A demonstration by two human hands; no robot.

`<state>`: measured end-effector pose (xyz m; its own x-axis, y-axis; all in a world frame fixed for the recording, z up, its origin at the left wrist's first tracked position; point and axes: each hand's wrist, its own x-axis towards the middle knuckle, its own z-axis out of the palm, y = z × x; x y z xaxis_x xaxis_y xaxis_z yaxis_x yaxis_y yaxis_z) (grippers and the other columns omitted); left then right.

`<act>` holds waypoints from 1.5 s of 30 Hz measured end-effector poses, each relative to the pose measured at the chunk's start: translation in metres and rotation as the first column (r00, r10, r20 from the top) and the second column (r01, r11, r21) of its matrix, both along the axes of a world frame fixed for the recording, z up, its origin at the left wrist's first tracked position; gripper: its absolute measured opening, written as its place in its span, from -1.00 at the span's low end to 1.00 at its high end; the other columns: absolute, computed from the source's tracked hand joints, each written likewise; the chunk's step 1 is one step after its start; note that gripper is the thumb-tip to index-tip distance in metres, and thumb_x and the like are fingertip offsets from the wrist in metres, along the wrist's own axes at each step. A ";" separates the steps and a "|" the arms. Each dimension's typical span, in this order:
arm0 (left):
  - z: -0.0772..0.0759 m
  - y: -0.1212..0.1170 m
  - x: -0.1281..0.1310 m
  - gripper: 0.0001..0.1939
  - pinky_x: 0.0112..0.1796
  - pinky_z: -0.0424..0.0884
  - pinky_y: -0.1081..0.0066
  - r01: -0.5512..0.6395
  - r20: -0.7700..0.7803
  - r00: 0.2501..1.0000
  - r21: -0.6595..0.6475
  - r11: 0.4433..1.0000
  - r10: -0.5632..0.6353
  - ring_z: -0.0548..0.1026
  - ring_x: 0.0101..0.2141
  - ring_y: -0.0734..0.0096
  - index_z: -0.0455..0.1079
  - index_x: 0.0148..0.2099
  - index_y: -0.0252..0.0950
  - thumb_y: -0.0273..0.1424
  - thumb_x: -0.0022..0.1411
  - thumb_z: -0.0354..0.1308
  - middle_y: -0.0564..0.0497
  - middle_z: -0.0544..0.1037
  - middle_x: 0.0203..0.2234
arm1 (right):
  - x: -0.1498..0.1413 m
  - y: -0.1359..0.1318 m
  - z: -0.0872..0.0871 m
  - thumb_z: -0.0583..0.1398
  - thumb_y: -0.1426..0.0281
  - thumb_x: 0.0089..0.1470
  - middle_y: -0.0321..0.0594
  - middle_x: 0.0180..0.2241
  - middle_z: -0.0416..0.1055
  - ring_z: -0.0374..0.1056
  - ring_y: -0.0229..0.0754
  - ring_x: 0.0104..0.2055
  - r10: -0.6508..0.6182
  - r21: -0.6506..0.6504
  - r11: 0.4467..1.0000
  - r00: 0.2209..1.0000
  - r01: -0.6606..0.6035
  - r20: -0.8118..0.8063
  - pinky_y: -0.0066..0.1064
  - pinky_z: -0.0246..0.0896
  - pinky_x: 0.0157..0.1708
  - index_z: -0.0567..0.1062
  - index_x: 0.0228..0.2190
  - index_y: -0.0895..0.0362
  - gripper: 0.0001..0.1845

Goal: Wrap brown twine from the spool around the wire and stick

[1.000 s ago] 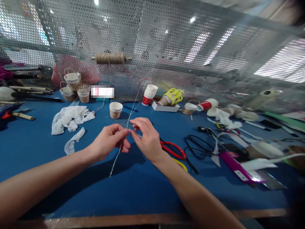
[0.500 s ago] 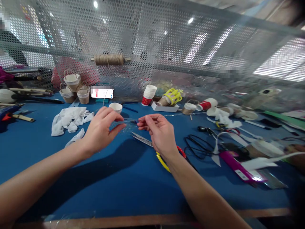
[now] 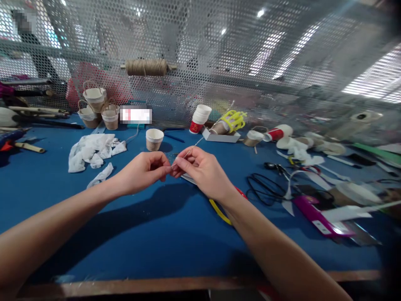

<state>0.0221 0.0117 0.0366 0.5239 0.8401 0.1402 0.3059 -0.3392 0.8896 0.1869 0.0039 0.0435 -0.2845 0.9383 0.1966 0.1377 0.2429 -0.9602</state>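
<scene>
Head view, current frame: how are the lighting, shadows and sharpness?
Head view: white lights glare through the grey perforated metal screen; head view: a soft shadow darkens the blue tabletop beneath the bare left hand; head view: the long green flat strip at right looks smeared, and the thin pale strand barely shows.

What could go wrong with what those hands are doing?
The thin strand might slip, since the left hand and right hand pinch it only with fingertips. The scissors lie under the right arm, which could bump them. A forward reach might tip the small cup.
</scene>
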 end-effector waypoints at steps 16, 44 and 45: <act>-0.013 0.010 -0.005 -0.83 -0.43 0.25 0.46 -0.008 -0.358 0.897 0.573 0.819 0.259 0.42 -0.46 0.41 0.38 -0.36 -0.33 -0.49 0.13 -0.05 -0.03 0.51 -0.48 | -0.002 0.018 -0.019 0.16 0.48 -0.04 -0.32 -0.60 0.40 0.38 -0.34 -0.54 0.030 -0.195 0.980 0.997 -0.043 -0.069 -0.46 0.34 -0.49 0.33 -0.50 0.19 -0.93; -0.004 0.010 -0.007 -0.85 -0.58 0.12 0.54 -0.153 -0.272 0.930 0.325 0.933 0.247 0.26 -0.61 0.56 0.32 -0.46 -0.34 -0.35 0.05 0.07 0.07 0.39 -0.64 | -0.005 0.027 -0.008 0.17 0.37 -0.03 -0.33 -0.59 0.36 0.35 -0.37 -0.56 0.092 -0.084 0.992 0.996 -0.092 -0.002 -0.51 0.32 -0.55 0.36 -0.52 0.21 -0.85; 0.001 0.009 -0.010 -0.83 -0.56 0.14 0.53 -0.130 -0.295 0.927 0.325 0.937 0.231 0.28 -0.59 0.54 0.35 -0.44 -0.33 -0.32 0.06 0.07 0.06 0.41 -0.63 | -0.003 0.025 -0.006 0.17 0.37 -0.03 -0.32 -0.58 0.36 0.35 -0.36 -0.55 0.097 -0.078 0.992 0.995 -0.097 -0.001 -0.51 0.32 -0.54 0.37 -0.52 0.21 -0.85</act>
<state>0.0119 0.0211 0.0374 0.4262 0.8710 0.2442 0.6402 -0.4812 0.5989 0.1835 0.0292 0.0371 -0.3755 0.9187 0.1227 0.1203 0.1796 -0.9764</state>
